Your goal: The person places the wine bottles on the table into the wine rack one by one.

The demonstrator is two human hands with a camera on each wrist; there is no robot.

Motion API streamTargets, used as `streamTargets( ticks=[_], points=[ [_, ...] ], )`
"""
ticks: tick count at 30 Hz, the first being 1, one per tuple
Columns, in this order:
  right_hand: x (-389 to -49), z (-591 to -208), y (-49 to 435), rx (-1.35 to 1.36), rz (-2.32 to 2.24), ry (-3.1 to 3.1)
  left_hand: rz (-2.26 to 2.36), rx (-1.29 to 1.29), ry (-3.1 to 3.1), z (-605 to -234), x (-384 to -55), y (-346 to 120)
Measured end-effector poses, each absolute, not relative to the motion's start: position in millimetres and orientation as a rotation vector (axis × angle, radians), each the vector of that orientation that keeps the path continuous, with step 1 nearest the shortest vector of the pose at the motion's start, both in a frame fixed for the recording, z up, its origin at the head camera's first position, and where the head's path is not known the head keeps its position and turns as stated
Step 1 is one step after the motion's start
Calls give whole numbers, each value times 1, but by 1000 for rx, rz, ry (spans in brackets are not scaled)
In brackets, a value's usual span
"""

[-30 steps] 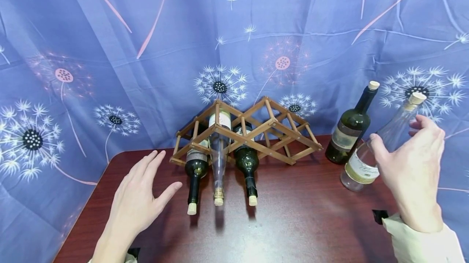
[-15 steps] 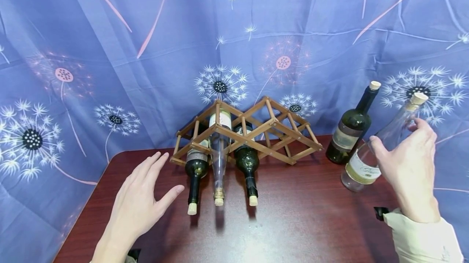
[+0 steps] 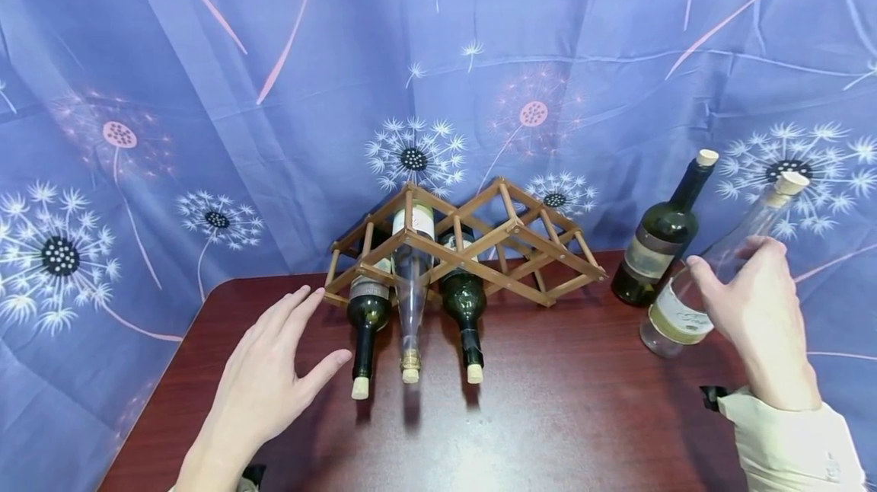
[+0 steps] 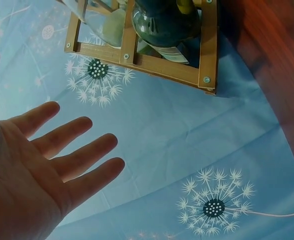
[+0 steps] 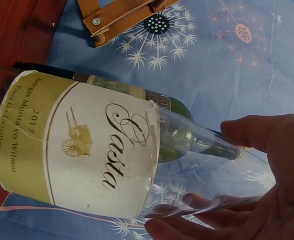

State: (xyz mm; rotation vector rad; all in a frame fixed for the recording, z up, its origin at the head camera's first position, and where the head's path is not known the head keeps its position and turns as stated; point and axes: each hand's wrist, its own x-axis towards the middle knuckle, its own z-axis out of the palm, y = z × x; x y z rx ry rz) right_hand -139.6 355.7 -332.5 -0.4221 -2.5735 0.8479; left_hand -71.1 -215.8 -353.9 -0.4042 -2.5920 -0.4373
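My right hand (image 3: 763, 317) curls round the neck side of a clear glass wine bottle (image 3: 680, 315), which stands on the table at the right with a cork in its top. In the right wrist view the thumb lies at one side of the bottle's shoulder and the fingers (image 5: 207, 215) reach round the other. Its label (image 5: 99, 150) reads "Gasta". My left hand (image 3: 263, 378) hovers left of the wooden wine rack (image 3: 514, 229), holding nothing, with its fingers spread. Three corked bottles lie in the rack, necks forward: dark green (image 3: 370, 313), clear (image 3: 412, 290) and dark green (image 3: 464, 298).
A dark green corked wine bottle (image 3: 658, 241) stands close behind the clear one. The rack's right-hand cells hold no bottle. A blue dandelion-print cloth (image 3: 274, 96) hangs behind the reddish-brown table (image 3: 548, 400). The rack's bottle necks jut toward the front.
My right hand has moved left and slightly down, its fingers closing in round the clear bottle. The left hand has shifted a little to the right. The bottles stay in place.
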Motion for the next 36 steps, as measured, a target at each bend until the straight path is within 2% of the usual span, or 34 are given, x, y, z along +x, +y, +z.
streamTargets(
  ticks=[18,36],
  points=[
    [-137,-332,356,-398,838,-2603,-436,-477,-2590,-359,-73,-208],
    [-123,-311,329,-382,871,-2443,-430,-517,-2552,-356,-72,-197]
  ],
)
